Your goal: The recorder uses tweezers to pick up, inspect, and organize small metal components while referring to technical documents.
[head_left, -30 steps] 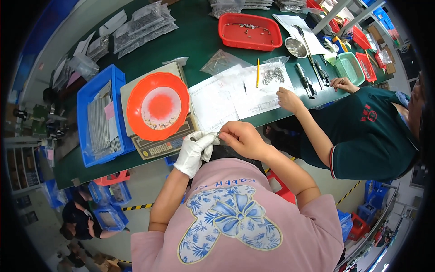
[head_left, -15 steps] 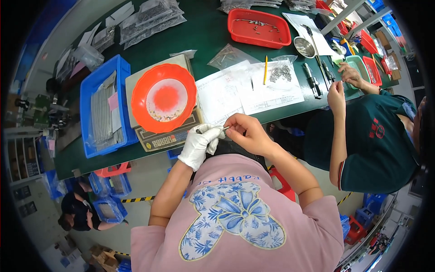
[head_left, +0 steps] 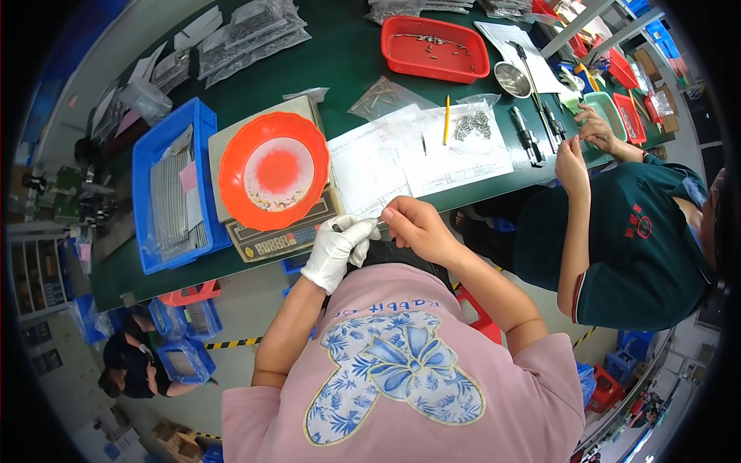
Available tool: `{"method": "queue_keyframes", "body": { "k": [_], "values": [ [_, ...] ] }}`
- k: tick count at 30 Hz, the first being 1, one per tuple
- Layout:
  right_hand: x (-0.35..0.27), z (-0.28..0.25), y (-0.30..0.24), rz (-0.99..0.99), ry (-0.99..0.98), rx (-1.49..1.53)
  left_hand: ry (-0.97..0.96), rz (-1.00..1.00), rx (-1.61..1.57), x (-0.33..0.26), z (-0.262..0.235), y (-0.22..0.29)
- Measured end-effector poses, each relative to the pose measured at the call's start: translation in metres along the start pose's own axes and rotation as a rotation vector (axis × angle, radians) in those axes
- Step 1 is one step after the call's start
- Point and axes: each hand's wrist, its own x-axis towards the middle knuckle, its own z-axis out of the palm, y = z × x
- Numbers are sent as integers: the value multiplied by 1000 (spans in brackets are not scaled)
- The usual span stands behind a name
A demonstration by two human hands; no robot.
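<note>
At the near edge of the table, my left hand (head_left: 336,251) wears a white glove and has its fingers closed in a pinch. A small dark end shows at the top of the glove. My bare right hand (head_left: 421,231) meets it, thumb and forefinger pressed together on a small metal pin (head_left: 380,220) that the fingers mostly hide. Just beyond are printed sheets (head_left: 370,174) with a yellow pen (head_left: 446,119) and a pile of short metal pins (head_left: 472,126) on them. Left of the sheets, an orange-red scalloped dish (head_left: 231,174) sits on a weighing scale (head_left: 282,243).
A blue bin (head_left: 144,208) of bagged strips stands at the left. A red tray (head_left: 436,71) with several metal pieces lies at the back, near a steel bowl (head_left: 512,79) and black tools (head_left: 528,137). To my right, a co-worker (head_left: 617,239) in dark green works with both hands.
The view has shifted slightly. My right fingertips have come closer to the gloved fingers, and less of the metal pin shows between the hands.
</note>
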Motion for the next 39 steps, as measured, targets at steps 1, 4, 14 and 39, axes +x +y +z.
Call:
{"method": "queue_keyframes", "body": {
  "k": [1, 4, 14, 39],
  "values": [
    [1, -2, 3, 60, -55, -22, 8, -2, 11, -1, 2, 0],
    [2, -2, 10, 31, -67, -98, 21, -10, 35, 2, 2, 0],
    [3, -5, 25, -525, 131, -350, -295, -459, -570, 12, -21, -8],
    [92, -121, 124, -299, 626, -1403, 316, -137, -388, -28, -45, -43]
  ]
}}
